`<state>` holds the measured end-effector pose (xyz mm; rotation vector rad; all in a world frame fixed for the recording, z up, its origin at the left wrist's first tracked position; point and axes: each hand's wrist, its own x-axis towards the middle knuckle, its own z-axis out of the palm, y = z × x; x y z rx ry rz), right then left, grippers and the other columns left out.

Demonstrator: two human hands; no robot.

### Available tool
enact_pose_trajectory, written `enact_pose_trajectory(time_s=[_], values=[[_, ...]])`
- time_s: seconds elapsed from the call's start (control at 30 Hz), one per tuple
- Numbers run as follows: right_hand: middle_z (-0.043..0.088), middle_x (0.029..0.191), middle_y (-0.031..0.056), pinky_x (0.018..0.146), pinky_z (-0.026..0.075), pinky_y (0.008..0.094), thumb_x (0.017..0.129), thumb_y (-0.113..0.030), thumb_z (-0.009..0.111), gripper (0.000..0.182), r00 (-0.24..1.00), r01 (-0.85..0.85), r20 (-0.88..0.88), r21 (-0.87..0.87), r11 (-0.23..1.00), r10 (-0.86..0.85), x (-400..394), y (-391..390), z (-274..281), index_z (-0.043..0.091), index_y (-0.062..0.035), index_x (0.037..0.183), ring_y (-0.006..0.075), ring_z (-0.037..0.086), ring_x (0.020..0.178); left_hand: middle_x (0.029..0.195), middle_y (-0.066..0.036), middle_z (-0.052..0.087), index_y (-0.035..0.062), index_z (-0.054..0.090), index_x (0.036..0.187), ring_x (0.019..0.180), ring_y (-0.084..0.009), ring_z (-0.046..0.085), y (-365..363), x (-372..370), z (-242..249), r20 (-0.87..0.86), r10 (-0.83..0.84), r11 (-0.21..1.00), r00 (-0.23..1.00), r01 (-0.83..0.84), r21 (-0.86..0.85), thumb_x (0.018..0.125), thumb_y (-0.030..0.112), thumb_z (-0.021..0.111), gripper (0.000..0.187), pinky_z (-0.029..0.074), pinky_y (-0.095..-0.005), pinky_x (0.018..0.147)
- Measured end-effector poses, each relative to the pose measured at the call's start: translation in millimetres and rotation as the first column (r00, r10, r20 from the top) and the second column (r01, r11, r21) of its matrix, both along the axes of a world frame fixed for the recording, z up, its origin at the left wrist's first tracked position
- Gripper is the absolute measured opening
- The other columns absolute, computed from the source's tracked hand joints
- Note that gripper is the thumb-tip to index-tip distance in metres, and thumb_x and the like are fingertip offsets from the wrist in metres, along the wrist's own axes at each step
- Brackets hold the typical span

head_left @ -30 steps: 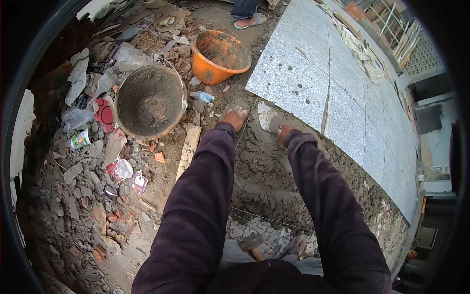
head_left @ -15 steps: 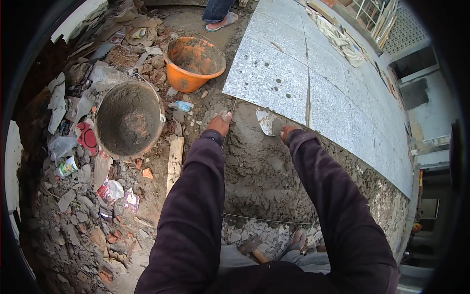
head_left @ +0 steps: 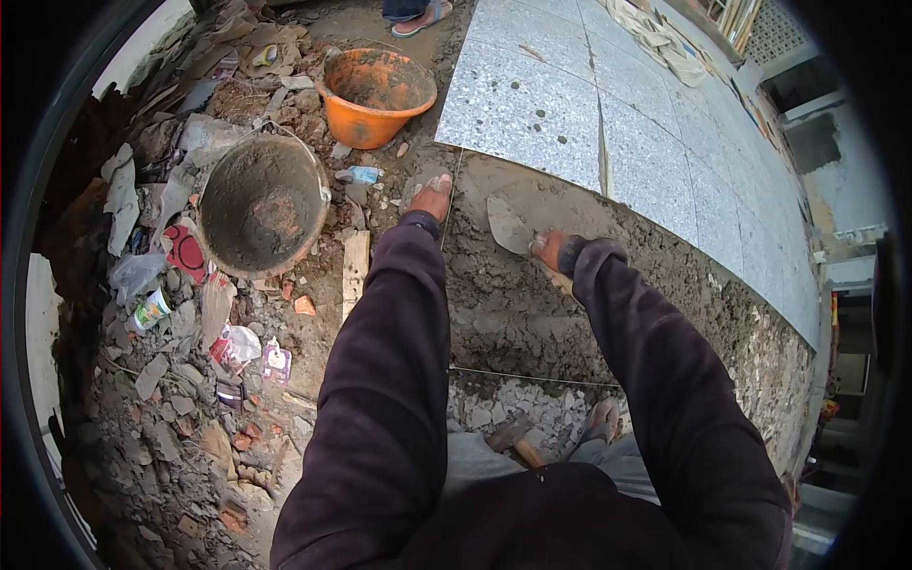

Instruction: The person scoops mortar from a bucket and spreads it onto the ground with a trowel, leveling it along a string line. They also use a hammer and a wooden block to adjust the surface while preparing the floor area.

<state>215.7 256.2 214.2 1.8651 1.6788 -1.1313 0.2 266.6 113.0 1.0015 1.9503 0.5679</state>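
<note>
So the biggest thing here is the run of speckled grey slabs (head_left: 655, 171) off to the right, a few dark blobs dotted on the nearest one. Right up against their edge is a bed of wet mortar (head_left: 522, 309), smoother near the slabs and lumpy further back. Rubble (head_left: 166, 418) covers the left side, all broken chunks and litter.

Next size down, a mud-caked bucket (head_left: 261, 204) sits on the left with its handle up, and an orange tub (head_left: 380, 119) stands just beyond it, dirty inside. A wooden plank (head_left: 355, 271) lies between the bucket and the left sleeve. Down by the knees there's a hammer (head_left: 511, 434) on the gravel.

Now the trowel (head_left: 510, 226): it's over the mortar, between the two hands, a bit short of the slab edge. The right hand (head_left: 548, 249) has its grip closed round the handle, blade poking out ahead of the fingers and angled toward the left, a bit of handle showing behind. Can't tell if the blade touches the mortar. The left hand (head_left: 433, 197) is down by the ground, right beside a thin string (head_left: 459, 163); no idea whether that grip is pinching it.
</note>
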Motion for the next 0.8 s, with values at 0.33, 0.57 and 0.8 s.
enact_pose_trajectory(time_s=[0.33,0.57,0.8], values=[[0.057,0.095,0.0205,0.081,0.041,0.0431,0.080,-0.029,0.042,0.040,0.800,-0.598,0.003,0.093,0.796,0.600,42,-96,-41,0.047,-0.0055,0.112,0.0362,0.053,0.090,0.128,-0.021,0.032,0.0001,0.023,0.129,0.122,-0.0322,0.025,0,9,-34,-0.010,0.237,0.940,0.972,-0.226,0.254,0.086,0.047,0.025,0.064,0.022,-0.0382,0.099],[0.058,0.095,0.0170,0.076,0.044,0.0430,0.080,-0.027,0.046,0.034,0.707,-0.688,0.279,0.063,0.722,0.649,102,-92,-14,0.050,-0.0089,0.108,0.0329,0.055,0.090,0.125,-0.025,0.035,-0.0011,0.022,0.129,0.120,-0.0354,0.027,-24,-3,-28,-0.223,0.291,0.905,0.930,-0.192,0.380,0.086,0.036,0.035,0.058,0.024,-0.0406,0.096],[0.060,0.079,0.0172,0.061,0.047,0.0425,0.082,-0.018,0.039,0.029,0.343,-0.894,0.082,-0.277,0.352,0.936,107,-99,-41,0.051,-0.0047,0.105,0.0333,0.058,0.078,0.120,-0.021,0.042,0.0059,0.028,0.128,0.120,-0.0356,0.028,-66,-37,-34,-0.549,0.033,0.989,0.835,0.053,0.141,0.086,0.042,0.033,0.056,0.022,-0.0465,0.096]])
